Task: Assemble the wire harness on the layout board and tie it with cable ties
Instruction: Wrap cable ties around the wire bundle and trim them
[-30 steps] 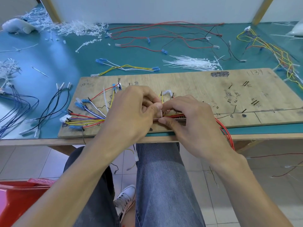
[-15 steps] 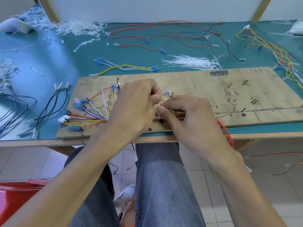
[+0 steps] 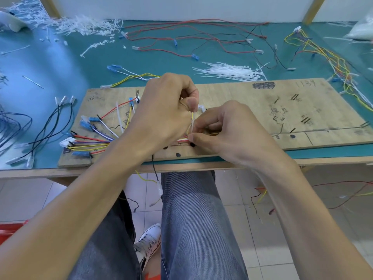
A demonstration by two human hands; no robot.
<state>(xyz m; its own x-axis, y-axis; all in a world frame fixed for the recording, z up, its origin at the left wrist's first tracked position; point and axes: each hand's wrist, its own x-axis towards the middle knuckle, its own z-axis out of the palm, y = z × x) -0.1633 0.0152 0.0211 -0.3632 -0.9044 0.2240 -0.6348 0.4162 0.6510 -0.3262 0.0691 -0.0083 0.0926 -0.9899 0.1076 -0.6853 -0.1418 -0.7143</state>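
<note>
**Cable tie drawn upward over the wire bundle**

A red plastic bin [image 3: 9,229] is seen at the lower left, below the near edge of the teal tabletop [image 3: 60,63]. Only its rim is in view, so its contents cannot be told. A whitish bag [image 3: 361,29] lies at the tabletop's far right corner, its contents too blurred to name.

The flat plywood layout board [image 3: 242,102] is laid along the tabletop's near edge. The harness of red, yellow, white and purple wires [image 3: 94,141] is fanned over the board's left end and gathered into a bundle near the middle of its near edge. A thin white plastic cable tie [image 3: 192,121] stands nearly upright from that bundle, its tail pinched between thumb and forefinger of the left hand [image 3: 167,114]. The bundle is clamped at the tie's foot between thumb and forefinger of the right hand [image 3: 228,132].

Against a second ago, the left hand has been raised away from the right, and the tie's tail, then hidden between the knuckles, has been drawn up into view. The right hand is kept at the same spot on the bundle.
</note>
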